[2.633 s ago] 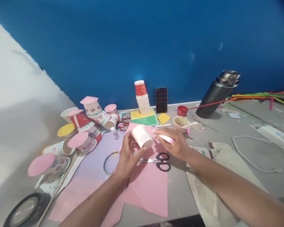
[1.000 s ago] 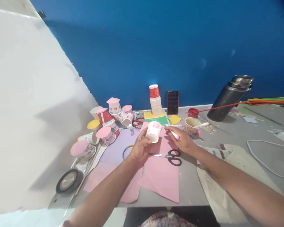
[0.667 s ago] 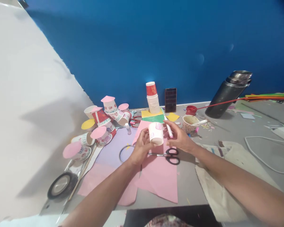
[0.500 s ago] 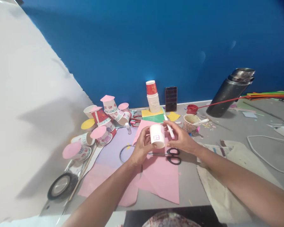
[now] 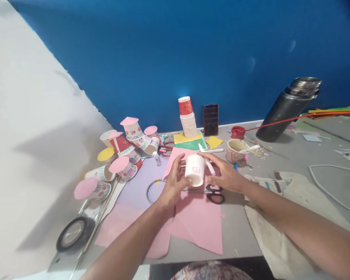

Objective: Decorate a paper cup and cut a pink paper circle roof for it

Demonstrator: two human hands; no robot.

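Observation:
A white paper cup (image 5: 192, 168) with a small pink window drawn on its side is held bottom-up and tilted above the pink paper (image 5: 198, 229). My left hand (image 5: 172, 184) grips it from the left, thumb low on the cup. On the other side, my right hand (image 5: 229, 175) holds a white marker (image 5: 210, 167) among its fingers, and its index fingertip reaches the cup's upper edge. Black-handled scissors (image 5: 215, 198) lie on the pink paper just below the hands, their blades partly under the cup.
Decorated paper cups with pink paper tops (image 5: 131, 130) crowd the left. A cup stack (image 5: 188, 124) and a phone (image 5: 210, 119) stand at the back. Rightward are a glue cup (image 5: 236, 151), a dark flask (image 5: 286, 112) and a cloth (image 5: 297, 206). Black tape (image 5: 72, 235) lies front left.
The cup has turned slightly, so its drawn window now sits further right. Both hands keep their hold, and the whole view has shifted a little.

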